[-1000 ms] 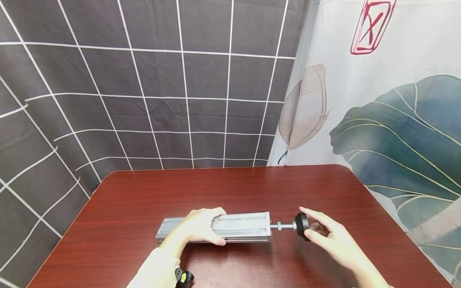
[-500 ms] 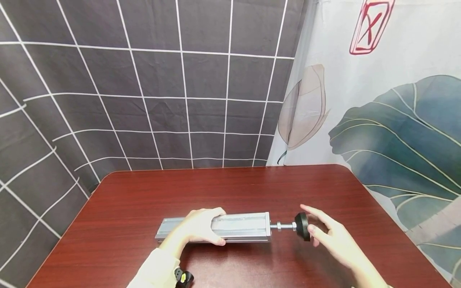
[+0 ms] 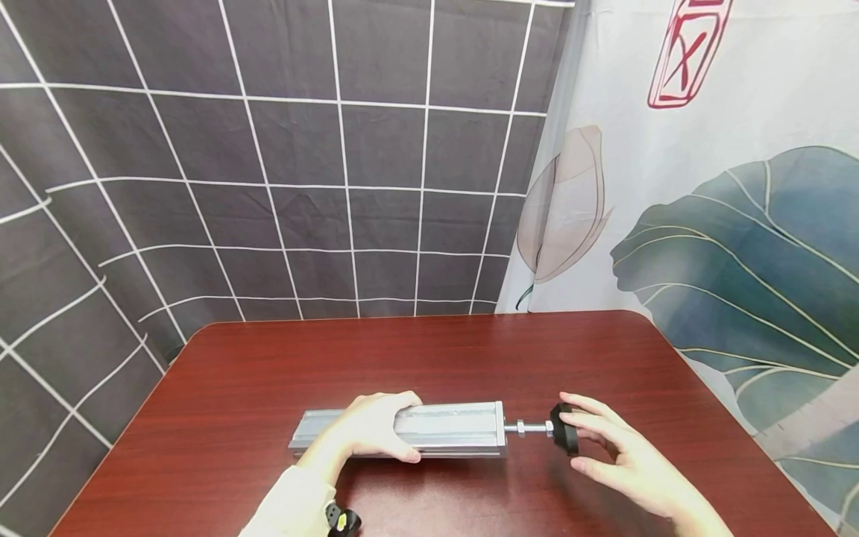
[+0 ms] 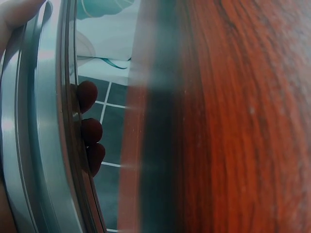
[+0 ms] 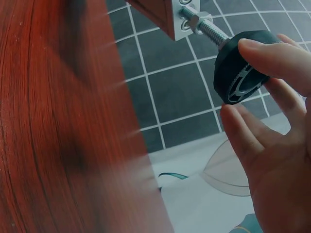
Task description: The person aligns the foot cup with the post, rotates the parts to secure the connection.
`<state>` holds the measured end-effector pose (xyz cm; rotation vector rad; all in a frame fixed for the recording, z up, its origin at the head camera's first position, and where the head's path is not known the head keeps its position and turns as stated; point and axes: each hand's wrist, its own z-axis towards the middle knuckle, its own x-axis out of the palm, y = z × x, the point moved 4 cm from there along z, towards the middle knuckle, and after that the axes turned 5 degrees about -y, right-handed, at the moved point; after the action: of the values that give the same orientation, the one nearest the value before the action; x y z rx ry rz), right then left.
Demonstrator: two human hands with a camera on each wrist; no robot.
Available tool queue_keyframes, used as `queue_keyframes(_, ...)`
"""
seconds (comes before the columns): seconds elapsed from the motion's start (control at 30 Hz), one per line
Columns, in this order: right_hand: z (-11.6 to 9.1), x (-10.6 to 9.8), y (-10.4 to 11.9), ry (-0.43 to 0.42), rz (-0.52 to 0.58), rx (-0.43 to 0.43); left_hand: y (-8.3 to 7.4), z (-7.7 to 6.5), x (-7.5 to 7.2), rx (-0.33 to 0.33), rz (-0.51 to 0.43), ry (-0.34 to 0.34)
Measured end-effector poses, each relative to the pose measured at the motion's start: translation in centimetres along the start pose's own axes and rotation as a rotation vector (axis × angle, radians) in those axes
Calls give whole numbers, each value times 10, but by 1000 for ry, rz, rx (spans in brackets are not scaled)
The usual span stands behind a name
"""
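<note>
My left hand (image 3: 376, 426) grips a silver aluminium profile (image 3: 456, 425) from above in the head view, thumb on the near side. Several of its fingertips (image 4: 92, 130) show along the profile's other side in the left wrist view. The profile lies level, held off the table. From its right end cap sticks a threaded rod (image 3: 534, 428) with a nut (image 5: 196, 22), ending in a black levelling foot (image 5: 243, 65). My right hand (image 3: 620, 455) holds this foot at its rim, fingers and thumb spread round it. The palm stays apart from the foot.
Below the profile spreads a reddish-brown wooden table (image 3: 268, 365) with rounded far corners. Behind it hangs a dark grey curtain (image 3: 295, 149) with white grid lines. A white curtain (image 3: 624, 60) printed with leaves hangs at the right.
My right fingers opened slightly off the foot, then came back round its rim in a different position. My left hand and the profile stay in place. The head view tilted slightly.
</note>
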<state>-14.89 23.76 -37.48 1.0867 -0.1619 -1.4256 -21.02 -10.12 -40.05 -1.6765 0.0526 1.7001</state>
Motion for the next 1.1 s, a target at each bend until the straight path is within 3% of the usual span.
queue_keyframes(0.4,4,1,-5,-140,-57,252,-2,0,1,0,8,2)
queue_keyframes(0.63,4,1,-7,-159,-101,358,-1,1,2,3,26,-4)
queue_keyframes(0.93,1,-3,-7,-90,-27,322,-1,2,2,-1,22,1)
queue_keyframes(1.1,0,1,-5,-11,18,158,-1,2,1,-5,11,-4)
